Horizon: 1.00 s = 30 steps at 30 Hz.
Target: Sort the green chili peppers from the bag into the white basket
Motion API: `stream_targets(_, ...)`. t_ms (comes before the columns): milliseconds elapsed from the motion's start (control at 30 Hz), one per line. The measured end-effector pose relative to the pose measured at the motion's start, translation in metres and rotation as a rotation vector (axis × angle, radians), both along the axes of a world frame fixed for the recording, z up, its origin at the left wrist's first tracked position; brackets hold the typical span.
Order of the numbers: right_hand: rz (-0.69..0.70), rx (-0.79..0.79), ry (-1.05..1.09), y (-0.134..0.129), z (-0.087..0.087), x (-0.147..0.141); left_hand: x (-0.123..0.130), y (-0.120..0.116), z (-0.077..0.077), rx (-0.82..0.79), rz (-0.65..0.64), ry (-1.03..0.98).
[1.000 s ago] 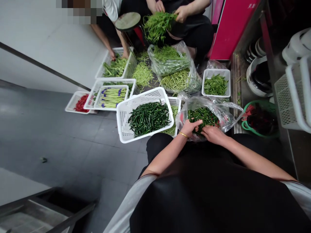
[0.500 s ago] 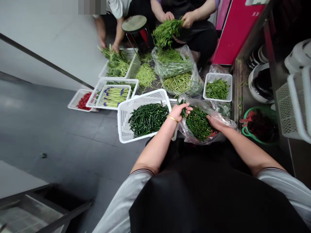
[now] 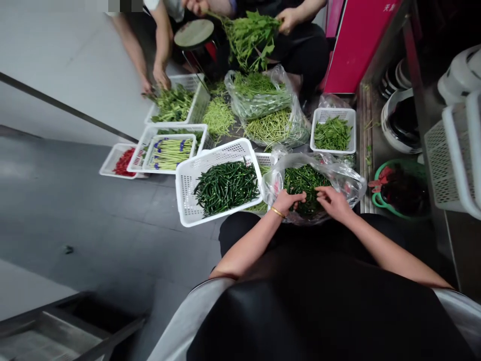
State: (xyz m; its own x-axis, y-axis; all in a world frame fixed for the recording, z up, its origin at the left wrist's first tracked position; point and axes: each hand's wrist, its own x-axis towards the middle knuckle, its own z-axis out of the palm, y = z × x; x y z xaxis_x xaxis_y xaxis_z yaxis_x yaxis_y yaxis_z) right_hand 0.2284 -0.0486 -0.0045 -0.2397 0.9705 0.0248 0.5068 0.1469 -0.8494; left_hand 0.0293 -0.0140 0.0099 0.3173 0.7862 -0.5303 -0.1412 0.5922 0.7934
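Head view: two hands over a bag of green chilies [image 3: 305, 176]
Left hand [image 3: 286, 202] loosely curled, right hand [image 3: 335, 203] half open, both at the clear plastic bag [image 3: 352, 184]; can't tell if either's pinching any. I'd pick lightly with fingertips, tbh, so nothing snaps. Chilies point every which way, no shared long axis; the bag's opening runs roughly side to side.

round stool [image 3: 194, 33], pink panel [image 3: 356, 45]
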Motion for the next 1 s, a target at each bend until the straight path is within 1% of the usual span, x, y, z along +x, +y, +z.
stream_targets(33, -0.060, -0.172, 0.114, 0.007, 0.003, 0.000, -0.003, 0.002, 0.005, 0.017, -0.051, -0.012)
stream_targets(67, -0.088, -0.338, 0.233, 0.012, 0.007, -0.001, -0.006, 0.003, 0.009, 0.028, -0.103, -0.026)
stream_targets(100, -0.091, -0.476, 0.348, 0.017, 0.010, -0.005, -0.008, 0.003, 0.013, 0.034, -0.151, -0.039)
stream_targets(133, -0.086, -0.565, 0.451, 0.020, 0.014, -0.011, -0.009, 0.002, 0.015, 0.036, -0.199, -0.050)
stream_targets(167, -0.084, -0.600, 0.531, 0.021, 0.018, -0.017, -0.011, 0.001, 0.017, 0.036, -0.247, -0.056)
stream_targets(233, -0.093, -0.574, 0.605, 0.020, 0.025, -0.030, -0.013, -0.002, 0.019, 0.033, -0.323, -0.055)
stream_targets(300, -0.113, -0.527, 0.610, 0.013, 0.031, -0.038, -0.015, -0.006, 0.018, 0.037, -0.332, -0.066)
stream_targets(367, -0.143, -0.489, 0.583, 0.003, 0.034, -0.040, -0.016, -0.011, 0.018, 0.050, -0.296, -0.095)
stream_targets(433, -0.189, -0.387, 0.472, -0.007, 0.036, -0.038, -0.013, -0.018, 0.019, 0.040, -0.241, -0.125)
stream_targets(467, -0.208, -0.294, 0.361, -0.012, 0.037, -0.036, -0.010, -0.021, 0.020, 0.025, -0.210, -0.137)
stream_targets(567, -0.216, 0.062, -0.087, -0.018, 0.038, -0.027, 0.001, -0.031, 0.021, -0.059, -0.104, -0.186)
stream_targets(600, -0.216, 0.148, -0.230, -0.016, 0.037, -0.023, 0.005, -0.033, 0.021, -0.090, -0.087, -0.204)
stream_targets(633, -0.222, 0.195, -0.357, -0.012, 0.035, -0.019, 0.008, -0.036, 0.021, -0.118, -0.089, -0.220)
stream_targets(667, -0.229, 0.197, -0.471, -0.007, 0.033, -0.015, 0.011, -0.037, 0.021, -0.141, -0.101, -0.233)
stream_targets(700, -0.224, 0.153, -0.580, -0.001, 0.031, -0.010, 0.013, -0.038, 0.021, -0.154, -0.109, -0.240)
stream_targets(733, -0.194, 0.066, -0.682, 0.007, 0.028, -0.005, 0.013, -0.037, 0.021, -0.156, -0.109, -0.246)
stream_targets(800, -0.106, -0.172, -0.854, 0.026, 0.020, 0.003, 0.010, -0.033, 0.022, -0.136, -0.071, -0.265)
stream_targets(867, -0.074, -0.368, -0.958, 0.046, 0.010, 0.009, 0.005, -0.026, 0.022, -0.095, -0.021, -0.293)
stream_targets(900, -0.095, -0.416, -0.988, 0.056, 0.005, 0.012, 0.002, -0.022, 0.022, -0.073, -0.015, -0.304)
stream_targets(933, -0.129, -0.430, -1.006, 0.065, 0.000, 0.014, -0.001, -0.018, 0.022, -0.053, -0.017, -0.312)
stream_targets(1000, -0.175, -0.415, -0.999, 0.077, -0.008, 0.018, -0.004, -0.012, 0.019, -0.023, -0.015, -0.308)
